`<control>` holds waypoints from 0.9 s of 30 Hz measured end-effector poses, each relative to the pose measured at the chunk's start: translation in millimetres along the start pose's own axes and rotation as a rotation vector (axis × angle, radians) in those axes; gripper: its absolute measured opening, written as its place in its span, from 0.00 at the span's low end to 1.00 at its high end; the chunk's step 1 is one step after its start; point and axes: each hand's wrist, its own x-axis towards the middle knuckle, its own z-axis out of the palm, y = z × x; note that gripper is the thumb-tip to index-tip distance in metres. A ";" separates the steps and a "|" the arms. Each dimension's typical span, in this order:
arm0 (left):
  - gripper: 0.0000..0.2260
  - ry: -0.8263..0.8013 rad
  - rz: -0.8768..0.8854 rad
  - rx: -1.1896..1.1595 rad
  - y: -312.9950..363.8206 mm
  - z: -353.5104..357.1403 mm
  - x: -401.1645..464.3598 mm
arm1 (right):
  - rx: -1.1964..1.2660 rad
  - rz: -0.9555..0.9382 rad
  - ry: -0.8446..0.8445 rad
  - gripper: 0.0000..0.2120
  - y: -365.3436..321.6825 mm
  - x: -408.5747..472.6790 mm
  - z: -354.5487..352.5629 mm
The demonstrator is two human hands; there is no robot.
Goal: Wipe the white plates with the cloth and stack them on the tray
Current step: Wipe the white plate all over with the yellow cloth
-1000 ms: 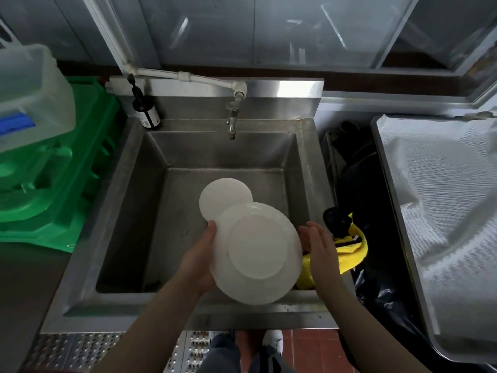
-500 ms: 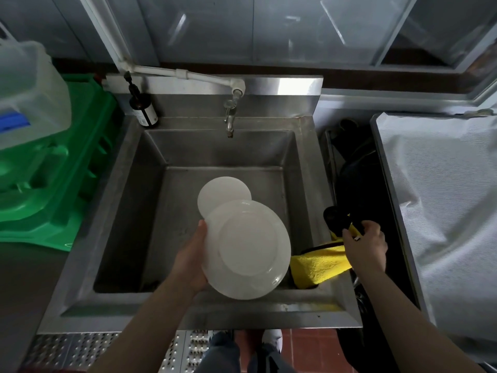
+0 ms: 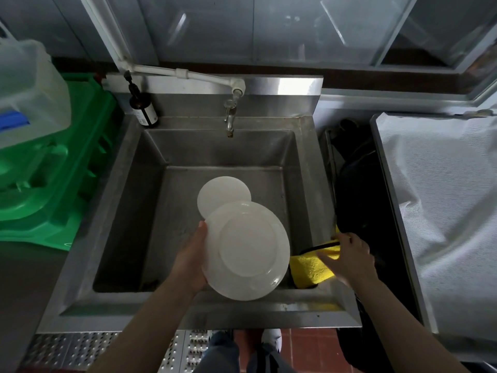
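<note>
Zero plates stacked so far (tray unseen): one plate [image 3: 246,250] is gripped by the left hand [image 3: 192,261], the cloth [image 3: 313,267] grasped by the right hand [image 3: 349,261], another plate [image 3: 222,195] left in the sink [image 3: 129,211].

You can read no text here: the white label on the dark pump bottle [image 3: 143,109] at the sink's [image 3: 80,265] back corner is too blurred to make out.

Both forearms bare to frame edge, no sleeves, no watch/rings seen on left hand [image 3: 192,262] or right hand [image 3: 349,261]. Dark blue-grey trousers [image 3: 223,354], prob. denim. Shoes [image 3: 271,337] w/ light grey-white toes, partly hidden under sink edge.
</note>
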 end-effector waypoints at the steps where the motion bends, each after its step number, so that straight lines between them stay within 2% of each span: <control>1: 0.18 0.000 0.005 0.002 -0.9 -0.7 0.4 | -0.037 -0.028 -0.020 0.39 1.7 -2.9 2.3; 5: 0.25 0.022 -0.010 -0.018 -3.7 -3.4 3.5 | -0.227 -0.139 -0.001 0.48 9.8 -11.8 9.6; 8: 0.22 0.042 -0.002 -0.012 -3.2 -2.8 3.3 | -0.309 -0.342 0.084 0.44 12.2 -16.3 13.9; 10: 0.22 0.043 0.006 -0.010 -4.2 -3.9 3.5 | -0.335 -0.505 0.076 0.40 11.6 -18.6 22.2; 12: 0.22 0.034 0.006 -0.013 -4.7 -5.0 4.0 | -0.337 -0.587 0.060 0.37 9.4 -20.9 28.8; 17: 0.23 0.037 -0.006 -0.025 -3.4 -4.8 1.0 | -0.382 -0.566 0.052 0.30 -1.4 -20.6 26.6; 22: 0.28 0.024 -0.012 -0.041 -6.1 -11.3 -0.2 | -0.514 -0.553 0.053 0.27 -12.9 -11.2 26.2; 25: 0.27 0.028 -0.004 -0.034 -5.6 -14.7 -2.5 | -0.608 -0.553 0.074 0.19 -20.0 -8.1 27.0; 27: 0.29 0.018 0.014 -0.033 -5.3 -15.4 -4.1 | -0.667 -0.570 0.076 0.15 -22.7 -7.4 29.9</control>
